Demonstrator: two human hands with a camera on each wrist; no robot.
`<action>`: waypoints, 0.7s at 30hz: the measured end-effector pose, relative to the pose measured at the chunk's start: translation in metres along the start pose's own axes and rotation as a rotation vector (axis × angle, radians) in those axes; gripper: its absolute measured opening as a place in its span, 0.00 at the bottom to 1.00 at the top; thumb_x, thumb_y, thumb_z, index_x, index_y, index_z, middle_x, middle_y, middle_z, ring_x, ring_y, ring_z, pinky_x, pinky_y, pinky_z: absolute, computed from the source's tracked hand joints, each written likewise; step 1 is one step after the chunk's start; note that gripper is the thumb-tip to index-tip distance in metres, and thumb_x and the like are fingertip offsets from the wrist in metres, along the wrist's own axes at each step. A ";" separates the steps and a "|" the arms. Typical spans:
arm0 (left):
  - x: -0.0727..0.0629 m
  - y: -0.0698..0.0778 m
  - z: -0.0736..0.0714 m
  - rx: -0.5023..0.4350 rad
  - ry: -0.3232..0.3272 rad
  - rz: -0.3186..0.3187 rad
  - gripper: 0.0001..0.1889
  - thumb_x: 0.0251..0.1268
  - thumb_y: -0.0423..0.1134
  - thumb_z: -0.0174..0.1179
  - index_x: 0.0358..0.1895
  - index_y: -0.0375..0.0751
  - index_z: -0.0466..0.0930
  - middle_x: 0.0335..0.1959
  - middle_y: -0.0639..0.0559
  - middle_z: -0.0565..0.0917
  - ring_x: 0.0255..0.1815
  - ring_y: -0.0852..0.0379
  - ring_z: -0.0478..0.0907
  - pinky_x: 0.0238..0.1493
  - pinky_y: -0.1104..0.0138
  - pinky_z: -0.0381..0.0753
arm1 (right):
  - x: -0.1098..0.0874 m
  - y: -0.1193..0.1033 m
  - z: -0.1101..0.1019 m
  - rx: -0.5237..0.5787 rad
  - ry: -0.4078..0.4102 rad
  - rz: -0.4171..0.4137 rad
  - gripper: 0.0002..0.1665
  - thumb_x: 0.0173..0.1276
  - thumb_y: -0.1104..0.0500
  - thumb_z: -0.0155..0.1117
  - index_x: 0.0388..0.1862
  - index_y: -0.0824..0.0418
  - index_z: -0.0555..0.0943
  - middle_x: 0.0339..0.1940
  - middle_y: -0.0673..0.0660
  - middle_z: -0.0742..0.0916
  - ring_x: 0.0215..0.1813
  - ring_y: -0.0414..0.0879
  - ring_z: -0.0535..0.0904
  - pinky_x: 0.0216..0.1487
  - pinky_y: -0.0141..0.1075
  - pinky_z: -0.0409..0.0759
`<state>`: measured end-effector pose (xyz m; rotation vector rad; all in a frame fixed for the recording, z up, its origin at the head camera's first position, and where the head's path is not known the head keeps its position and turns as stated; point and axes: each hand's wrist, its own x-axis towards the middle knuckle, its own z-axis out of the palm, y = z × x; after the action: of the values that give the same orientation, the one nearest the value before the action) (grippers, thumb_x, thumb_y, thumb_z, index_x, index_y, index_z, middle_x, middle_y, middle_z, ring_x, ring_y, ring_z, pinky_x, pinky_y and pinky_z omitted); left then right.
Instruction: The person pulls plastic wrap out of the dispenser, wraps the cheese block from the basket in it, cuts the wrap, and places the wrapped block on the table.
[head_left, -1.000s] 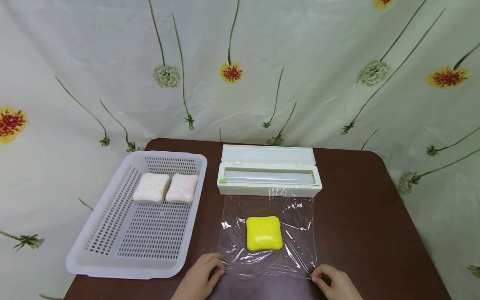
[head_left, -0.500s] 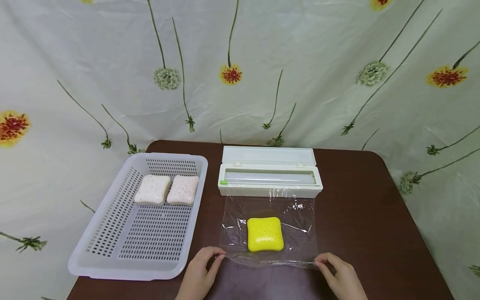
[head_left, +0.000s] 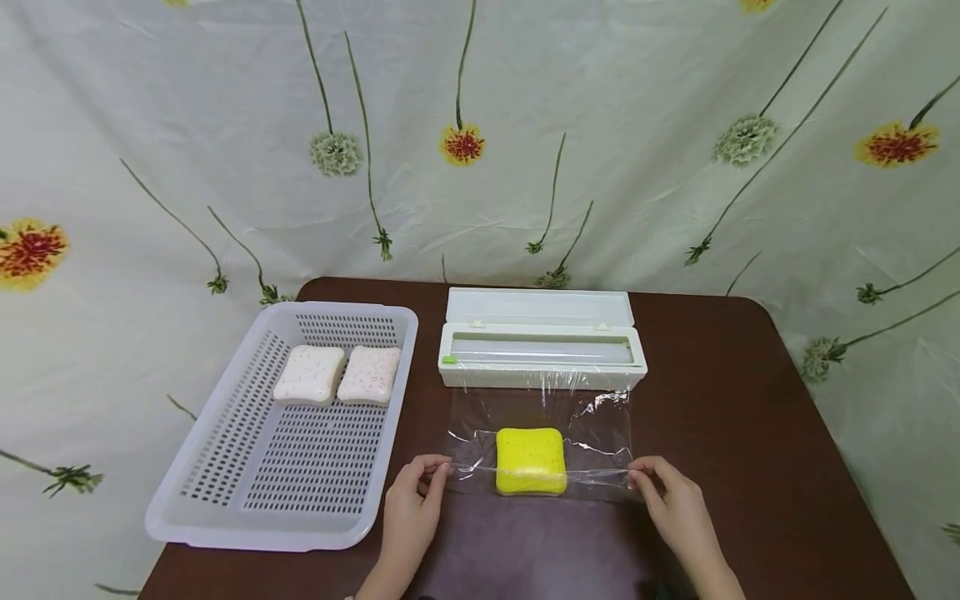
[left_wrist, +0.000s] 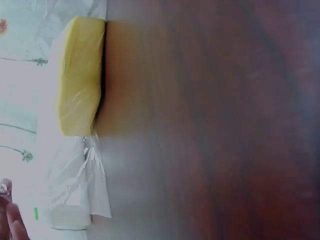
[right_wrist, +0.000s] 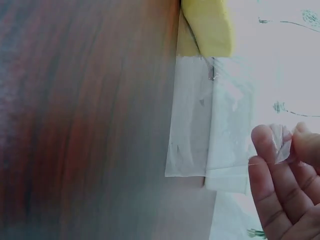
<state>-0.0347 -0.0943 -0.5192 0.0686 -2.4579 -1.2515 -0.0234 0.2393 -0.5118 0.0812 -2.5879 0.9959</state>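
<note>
A yellow, speckled, rounded-square block lies on a sheet of clear plastic wrap, which runs out from the white wrap dispenser behind it. My left hand pinches the wrap's left near corner between thumb and fingers. At the opposite corner, my right hand pinches the wrap the same way; the right wrist view shows a crumpled bit of it between the fingertips. The held edge is raised off the table and stretched across the block's near part. In the left wrist view, only some left fingers show.
Left of the wrap stands a white perforated plastic basket. Two similar blocks, one white and one pinkish, lie at its back. The dispenser's lid is raised. A flowered cloth hangs behind the dark brown table.
Both hands have lifted the wrap's near edge and carried it away from me, toward the dispenser. It has passed from in front of the yellow block to over its near part.
</note>
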 end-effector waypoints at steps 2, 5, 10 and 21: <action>0.005 0.000 0.002 0.014 0.009 -0.026 0.05 0.60 0.31 0.68 0.36 0.45 0.85 0.25 0.59 0.83 0.26 0.70 0.69 0.25 0.74 0.73 | 0.003 0.000 0.001 0.006 -0.020 0.033 0.10 0.59 0.70 0.71 0.33 0.57 0.82 0.24 0.44 0.86 0.28 0.27 0.77 0.26 0.24 0.75; 0.012 0.000 0.005 0.036 0.018 -0.058 0.03 0.61 0.33 0.68 0.36 0.45 0.86 0.22 0.60 0.79 0.24 0.68 0.66 0.25 0.73 0.68 | 0.008 0.002 0.005 0.006 -0.044 0.092 0.07 0.62 0.69 0.69 0.34 0.58 0.81 0.24 0.46 0.86 0.26 0.27 0.77 0.25 0.28 0.75; 0.023 -0.001 0.012 0.019 0.004 -0.149 0.02 0.61 0.33 0.67 0.36 0.42 0.87 0.21 0.55 0.81 0.20 0.68 0.66 0.21 0.73 0.67 | 0.013 0.006 0.014 0.015 -0.067 0.165 0.03 0.64 0.67 0.67 0.35 0.61 0.82 0.24 0.48 0.86 0.25 0.28 0.78 0.25 0.28 0.76; 0.033 -0.005 0.032 -0.175 -0.066 -0.363 0.04 0.64 0.28 0.62 0.41 0.33 0.80 0.31 0.41 0.87 0.28 0.53 0.88 0.27 0.74 0.83 | 0.015 0.011 0.028 -0.029 -0.108 0.108 0.13 0.61 0.70 0.69 0.36 0.61 0.72 0.25 0.52 0.85 0.25 0.39 0.82 0.25 0.29 0.76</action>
<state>-0.0773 -0.0796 -0.5305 0.4503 -2.4529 -1.6367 -0.0485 0.2302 -0.5325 -0.0126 -2.7300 1.0172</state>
